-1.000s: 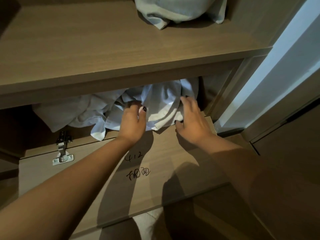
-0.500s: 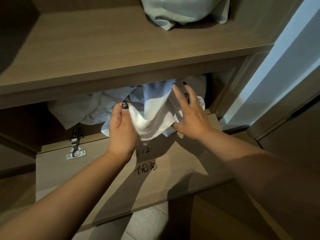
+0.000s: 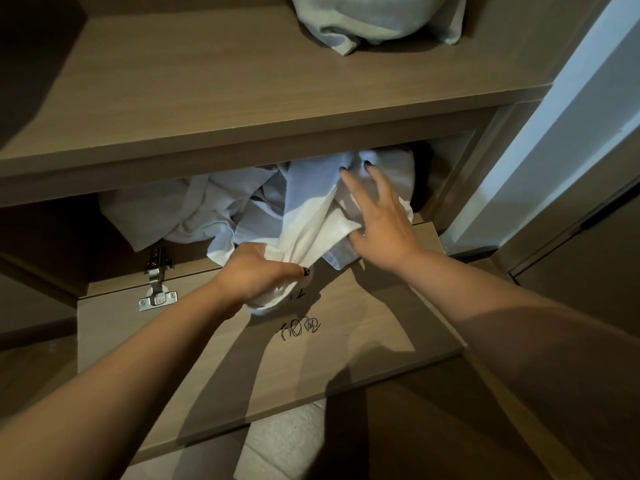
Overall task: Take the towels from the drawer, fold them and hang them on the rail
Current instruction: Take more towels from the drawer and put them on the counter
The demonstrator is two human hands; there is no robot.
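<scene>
At the centre of the frame, my left hand (image 3: 258,271) clenches a bunched end of a white towel (image 3: 311,233), fingers and thumb curled tight round the cloth so that a wad of it bulges out below the fist, over the handwritten marks (image 3: 299,329) on the drop-down wooden flap (image 3: 363,327). The towel runs up and to the right from that grip, taut in a twisted band, into the open compartment under the shelf (image 3: 242,98). My right hand (image 3: 377,220) lies just right of centre with fingers spread and nearly straight, their dark-nailed tips resting on the upper folds of the towel near the back of the compartment, the thumb tucked against the cloth's lower edge; I see no pinch there. Behind and left of the towel, a heap of pale blue and white linen (image 3: 207,206) fills the compartment, touching the towel where the two overlap. A metal hinge (image 3: 157,282) joins the flap to the cabinet at centre left. At the top of the frame, another pale bundle (image 3: 374,19) sits on the shelf. Pale floor tiles (image 3: 287,441) show beneath the flap at the bottom centre.
</scene>
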